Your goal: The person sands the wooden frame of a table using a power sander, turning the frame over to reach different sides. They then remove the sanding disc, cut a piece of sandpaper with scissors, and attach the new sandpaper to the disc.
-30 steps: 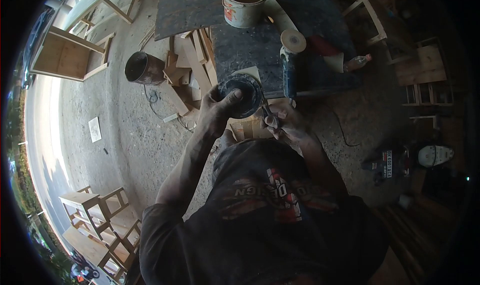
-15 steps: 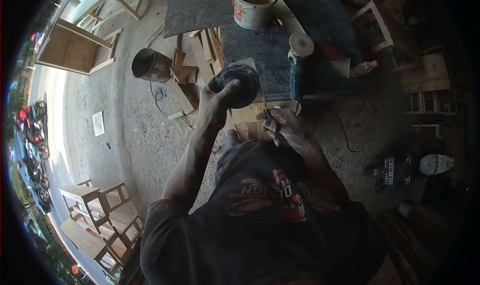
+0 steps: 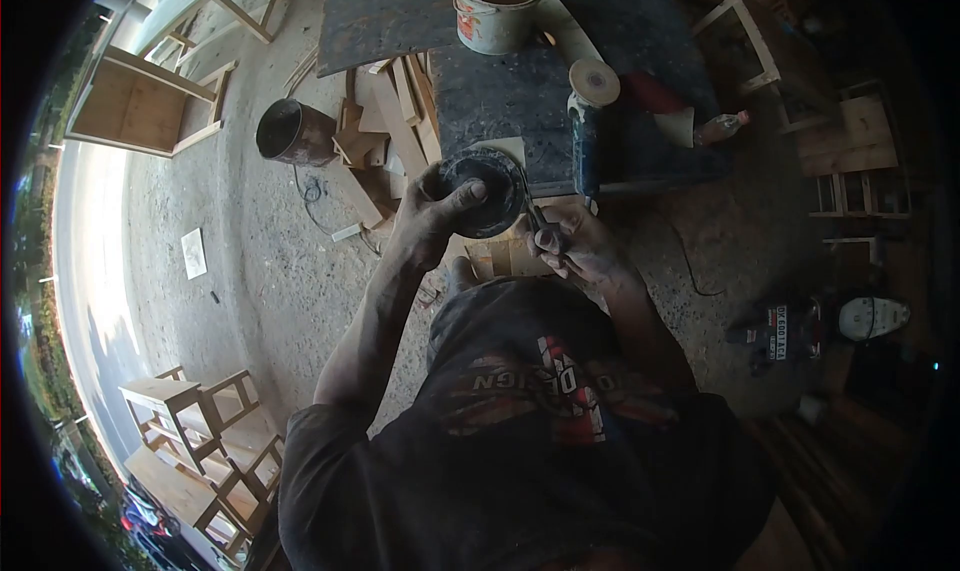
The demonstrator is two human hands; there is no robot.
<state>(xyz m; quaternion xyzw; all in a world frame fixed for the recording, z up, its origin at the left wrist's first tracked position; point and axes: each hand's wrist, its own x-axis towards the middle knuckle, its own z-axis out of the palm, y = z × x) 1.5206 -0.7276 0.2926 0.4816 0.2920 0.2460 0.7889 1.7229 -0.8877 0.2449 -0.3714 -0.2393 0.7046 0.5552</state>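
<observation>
My left hand [image 3: 440,211] grips a black round disc [image 3: 495,211], thumb on its upper face and fingers reaching round under its edge. A pale corner of a paper sheet [image 3: 512,149] shows beyond the disc's far side. In my right hand [image 3: 580,243] are scissors [image 3: 533,211], dark in the handle, with the blade pointing up along the disc's right edge. My fingers are bent round the handles. Both hands are close together over the near edge of the dark worktable [image 3: 490,96].
An angle grinder [image 3: 585,136] with a round pad lies on the table beside a paint bucket [image 3: 497,21] and a plastic bottle [image 3: 722,128]. Wood offcuts [image 3: 395,121] and a dark bucket [image 3: 295,133] are left of it. Stools [image 3: 200,421] stand lower left; a motorbike [image 3: 780,333] is right.
The disc has moved slightly down and right in view with my left hand. My right hand and the scissors stay at its right edge, while the surroundings shift slightly left.
</observation>
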